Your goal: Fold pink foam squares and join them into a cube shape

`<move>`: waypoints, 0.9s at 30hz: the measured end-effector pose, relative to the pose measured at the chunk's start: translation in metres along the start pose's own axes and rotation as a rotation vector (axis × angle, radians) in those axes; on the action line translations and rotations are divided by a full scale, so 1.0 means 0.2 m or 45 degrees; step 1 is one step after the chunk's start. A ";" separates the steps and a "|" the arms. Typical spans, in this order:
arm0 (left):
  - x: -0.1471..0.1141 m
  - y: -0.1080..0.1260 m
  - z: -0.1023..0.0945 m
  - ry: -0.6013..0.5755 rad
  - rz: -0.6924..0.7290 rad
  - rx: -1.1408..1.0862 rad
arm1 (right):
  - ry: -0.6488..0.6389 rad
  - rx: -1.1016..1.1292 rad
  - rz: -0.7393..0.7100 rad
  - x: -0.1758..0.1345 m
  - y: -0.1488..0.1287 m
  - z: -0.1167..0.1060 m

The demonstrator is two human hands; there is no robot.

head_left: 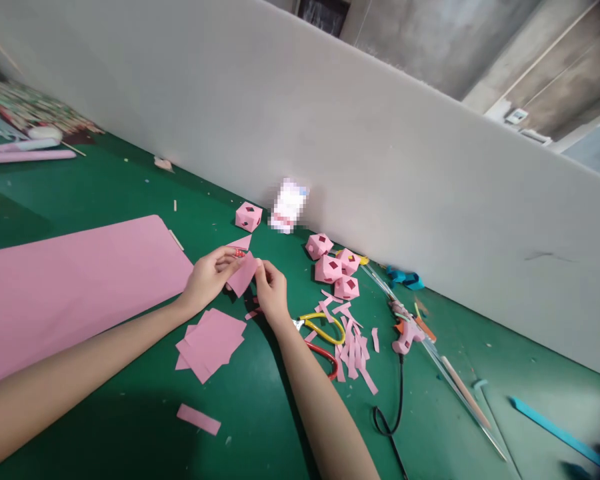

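Note:
My left hand (211,272) pinches a small pink paper piece (243,275) from its left side. My right hand (272,288) has thumb and fingertips closed on the right corner of the same piece. Just behind it lies a pink paper triangle (241,243). A stack of pink paper squares (213,343) sits on the table below my left hand. Beside my right wrist rest scissors with one yellow and one red handle (325,328), their blades partly hidden. Several folded pink paper shapes with diamond holes (329,269) are grouped to the right, and another pink shape (249,217) stands farther back.
A large pink sheet (80,293) covers the left of the green table (275,427). Pink strips (353,350) lie right of the scissors, near a pink glue gun (406,337) with a black cord. A blurred bright rectangle (289,205) leans on the pale partition (380,167).

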State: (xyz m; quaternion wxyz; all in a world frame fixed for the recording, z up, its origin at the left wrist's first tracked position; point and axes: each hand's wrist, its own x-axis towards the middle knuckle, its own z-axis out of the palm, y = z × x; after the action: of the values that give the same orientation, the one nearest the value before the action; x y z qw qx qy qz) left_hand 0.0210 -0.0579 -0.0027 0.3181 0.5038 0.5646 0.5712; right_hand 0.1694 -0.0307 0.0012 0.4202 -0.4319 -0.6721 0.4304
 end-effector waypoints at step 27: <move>-0.03 0.05 -0.03 -0.124 -0.135 -0.072 | 0.038 0.513 0.158 0.01 -0.02 -0.01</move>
State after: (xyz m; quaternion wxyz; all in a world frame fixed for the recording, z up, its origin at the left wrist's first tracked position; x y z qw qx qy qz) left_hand 0.0201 -0.0674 0.0066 0.3893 0.4912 0.5579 0.5439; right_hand 0.1693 -0.0296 0.0052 0.4804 -0.3861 -0.5384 0.5747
